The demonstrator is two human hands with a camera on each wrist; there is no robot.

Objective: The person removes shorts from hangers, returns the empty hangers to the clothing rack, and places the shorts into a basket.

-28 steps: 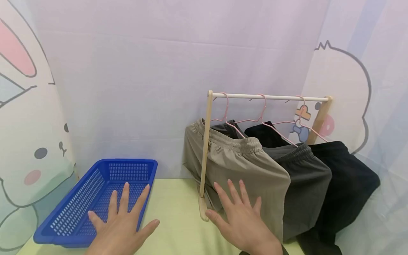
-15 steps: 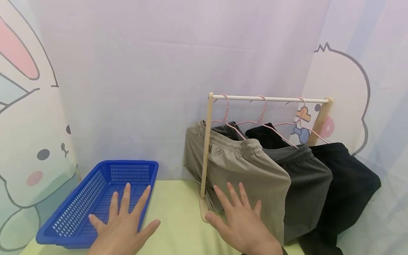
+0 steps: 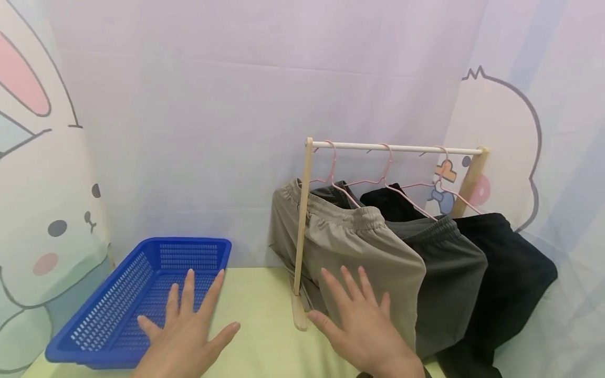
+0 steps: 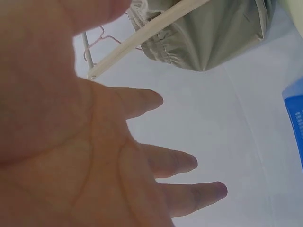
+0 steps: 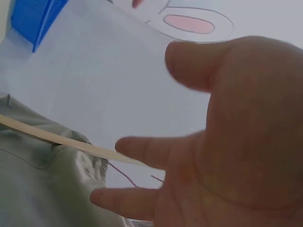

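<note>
My left hand [image 3: 183, 333] is held out with its fingers spread, in front of the blue plastic basket [image 3: 101, 307], and holds nothing. Fingers likewise spread, my right hand [image 3: 366, 328] hovers before the beige pants [image 3: 359, 247] and grips nothing; whether it touches them I cannot tell. On the small rack, the beige pants, the dark grey pants [image 3: 449, 283] and the black pants [image 3: 512, 268] hang from pink hangers [image 3: 388, 168]. The left wrist view shows the bare palm [image 4: 71, 142]; in the right wrist view, the thumb [image 5: 189, 64] stands apart from the fingers.
A white rail [image 3: 402, 148] on wooden posts [image 3: 302, 220] forms the rack, right of centre. The table [image 3: 257, 310] has a pale yellow-green top. A light curtain [image 3: 189, 131] with cartoon animals closes off the back and sides.
The view has shifted slightly, so basket and rack sit a little further left. Both hands keep their spread pose, nearly still.
</note>
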